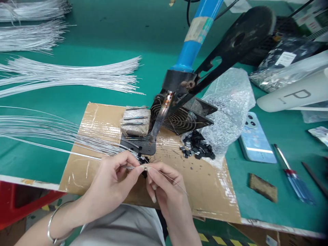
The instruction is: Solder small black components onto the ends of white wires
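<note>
My left hand (115,177) pinches a slim grey cable or rod whose kind I cannot make out; its fingertips meet those of my right hand. My right hand (165,184) is closed on a small piece at the fingertips, and a thin silvery wire (170,178) runs from it toward the lower right. Just beyond the fingers, small black pieces (143,159) sit at the ends of a spread of thin white cables (99,140). A blue-handled soldering iron (188,51) stands above the hands, its bent tip pointing down at a dark base plate (147,147).
Cardboard (205,198) lies under the work. A black fan (179,118) stands behind the iron beside a wrapped block (135,123). Loose black parts (198,145) spill from bubble wrap (228,102). Rightward are a phone (257,138), a screwdriver (297,181) and a sponge (263,187). Cable bundles (77,75) lie left.
</note>
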Demonstrator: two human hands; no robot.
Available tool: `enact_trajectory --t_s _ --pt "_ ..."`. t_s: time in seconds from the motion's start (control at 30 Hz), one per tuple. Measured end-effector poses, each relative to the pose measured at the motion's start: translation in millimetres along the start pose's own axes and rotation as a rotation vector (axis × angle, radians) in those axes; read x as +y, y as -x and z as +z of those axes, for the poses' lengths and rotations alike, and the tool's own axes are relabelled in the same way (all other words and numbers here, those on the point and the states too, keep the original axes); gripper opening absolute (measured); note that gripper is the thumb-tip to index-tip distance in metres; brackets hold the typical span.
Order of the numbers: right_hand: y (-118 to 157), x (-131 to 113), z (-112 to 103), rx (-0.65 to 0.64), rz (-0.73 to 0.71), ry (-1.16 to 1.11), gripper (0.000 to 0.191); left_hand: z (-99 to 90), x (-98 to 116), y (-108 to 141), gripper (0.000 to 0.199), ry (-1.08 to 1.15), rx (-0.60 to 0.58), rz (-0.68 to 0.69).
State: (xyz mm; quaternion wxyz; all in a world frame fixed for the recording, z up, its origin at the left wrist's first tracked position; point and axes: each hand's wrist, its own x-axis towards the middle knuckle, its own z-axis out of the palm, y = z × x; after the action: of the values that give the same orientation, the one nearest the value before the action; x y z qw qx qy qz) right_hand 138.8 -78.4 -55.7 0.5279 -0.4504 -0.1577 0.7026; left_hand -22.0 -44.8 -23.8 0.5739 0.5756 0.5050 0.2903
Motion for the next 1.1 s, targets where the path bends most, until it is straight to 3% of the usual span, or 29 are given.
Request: enact_trajectory --t_s 0.57,0.87,1.1 --pt "-0.2 4.7 12.9 0.134 -0.015 -0.096 0.024 16.5 -12.6 2.5 0.021 -0.107 0.182 0.122" --pt "-1.4 6.5 12.2 0.143 -0.031 -0.086 0.023 15.3 -12.6 0.1 0.025 0.008 0.108 0.019" --pt "-1.8 4.3 9.0 0.109 -0.064 -0.065 0.03 12.3 -3.6 -5.0 0.02 0.03 0.146 0.026"
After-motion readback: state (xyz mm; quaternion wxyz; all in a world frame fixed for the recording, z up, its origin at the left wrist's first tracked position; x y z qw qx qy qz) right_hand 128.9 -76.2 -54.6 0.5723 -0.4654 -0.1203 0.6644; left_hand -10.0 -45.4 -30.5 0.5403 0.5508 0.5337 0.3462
